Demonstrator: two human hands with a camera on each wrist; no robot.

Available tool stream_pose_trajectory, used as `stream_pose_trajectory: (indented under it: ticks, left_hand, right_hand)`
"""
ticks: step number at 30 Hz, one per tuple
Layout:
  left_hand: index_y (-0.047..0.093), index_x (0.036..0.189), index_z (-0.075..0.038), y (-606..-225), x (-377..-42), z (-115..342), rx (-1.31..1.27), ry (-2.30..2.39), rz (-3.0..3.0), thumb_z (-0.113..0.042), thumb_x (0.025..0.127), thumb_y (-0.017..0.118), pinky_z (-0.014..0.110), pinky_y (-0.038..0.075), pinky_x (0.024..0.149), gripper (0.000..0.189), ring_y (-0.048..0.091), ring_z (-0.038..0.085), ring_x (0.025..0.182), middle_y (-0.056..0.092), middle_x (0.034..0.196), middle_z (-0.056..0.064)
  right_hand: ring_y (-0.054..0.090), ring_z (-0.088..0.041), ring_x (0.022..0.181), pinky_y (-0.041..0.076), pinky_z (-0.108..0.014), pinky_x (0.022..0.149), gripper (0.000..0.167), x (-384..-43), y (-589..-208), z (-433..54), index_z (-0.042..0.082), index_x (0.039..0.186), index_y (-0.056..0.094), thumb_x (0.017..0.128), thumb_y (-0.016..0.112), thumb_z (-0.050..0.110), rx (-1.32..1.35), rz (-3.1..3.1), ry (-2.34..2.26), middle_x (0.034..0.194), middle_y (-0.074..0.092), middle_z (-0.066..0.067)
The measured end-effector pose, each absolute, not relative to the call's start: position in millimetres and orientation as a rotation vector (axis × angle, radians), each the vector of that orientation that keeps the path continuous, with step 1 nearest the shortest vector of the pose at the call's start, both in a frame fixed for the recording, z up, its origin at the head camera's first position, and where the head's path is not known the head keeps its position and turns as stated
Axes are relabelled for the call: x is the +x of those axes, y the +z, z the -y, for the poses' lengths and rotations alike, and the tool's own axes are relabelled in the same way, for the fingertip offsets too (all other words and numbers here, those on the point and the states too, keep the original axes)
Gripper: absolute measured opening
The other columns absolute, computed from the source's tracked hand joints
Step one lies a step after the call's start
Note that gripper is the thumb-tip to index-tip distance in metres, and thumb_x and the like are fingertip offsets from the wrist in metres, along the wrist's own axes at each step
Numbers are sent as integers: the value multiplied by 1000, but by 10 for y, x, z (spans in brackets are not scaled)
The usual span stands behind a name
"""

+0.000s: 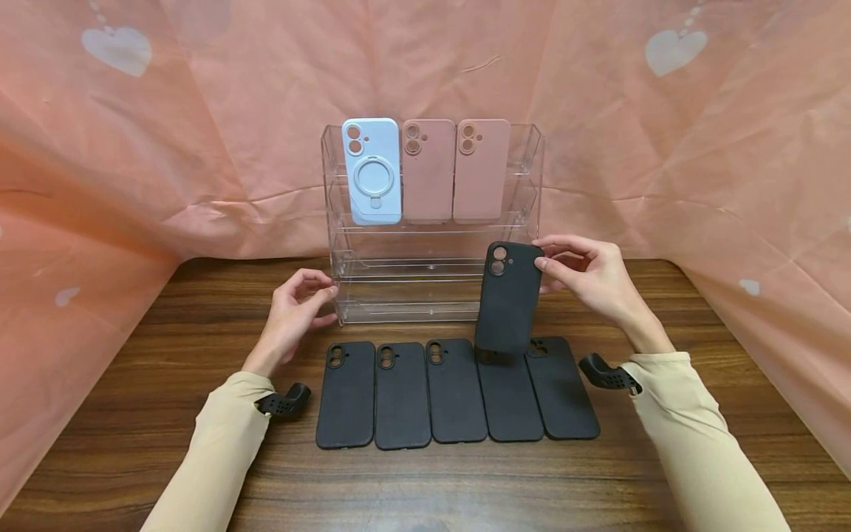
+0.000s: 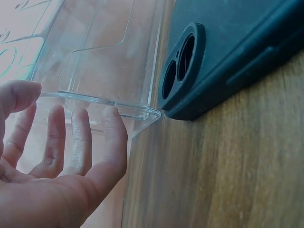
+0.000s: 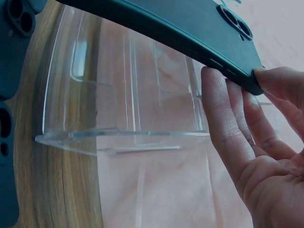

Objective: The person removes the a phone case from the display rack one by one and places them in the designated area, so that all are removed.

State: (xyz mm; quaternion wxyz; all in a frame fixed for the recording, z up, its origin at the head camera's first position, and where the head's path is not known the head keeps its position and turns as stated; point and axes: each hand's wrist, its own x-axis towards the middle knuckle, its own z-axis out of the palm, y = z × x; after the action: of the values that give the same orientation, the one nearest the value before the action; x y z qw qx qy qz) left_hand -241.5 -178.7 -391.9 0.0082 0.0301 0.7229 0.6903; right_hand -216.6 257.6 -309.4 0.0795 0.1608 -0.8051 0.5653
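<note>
My right hand (image 1: pixel 588 277) pinches a black phone case (image 1: pixel 508 295) by its upper right corner, thumb on the back face and fingers at the side edge. The case is held nearly upright, in front of the lower right part of a clear acrylic display rack (image 1: pixel 412 313). In the right wrist view the thumb and fingers (image 3: pixel 223 111) meet at the camera end of that case. My left hand (image 1: pixel 295 310) is at the rack's lower left side, its loosely bent fingers (image 2: pixel 81 137) at the clear side wall. Whether every fingertip touches the wall I cannot tell.
On the rack's top tier stand a light blue phone case (image 1: pixel 374 203) with a ring and two pink phone cases (image 1: pixel 428 181). Several black phone cases (image 1: pixel 402 399) lie in a row on the wooden table (image 1: pixel 399 488). Pink cloth (image 1: pixel 266 133) hangs behind and at both sides.
</note>
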Motion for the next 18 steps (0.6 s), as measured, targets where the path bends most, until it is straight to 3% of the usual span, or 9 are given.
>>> stream_pose_trajectory:
  ticks: [12,18]
  left_hand:
    - [57,116,-7,-3908,-2408,1788,95,2162,-2248,-14,99,67,35,65,79,22,65,18,111,58,115,1]
    - [57,115,-10,-3910,-2407,1789,102,2163,-2252,-14,99,68,36,65,79,19,64,17,110,59,113,0]
  right_hand:
    - [74,-12,77,65,-40,67,36,-2089,-3092,-2734,-3,129,65,95,72,7,396,2483,1643,102,72,6]
    - [74,-11,77,65,-39,67,34,-2041,-3106,-2837,-1,128,65,96,71,8,348,2501,1615,104,72,10]
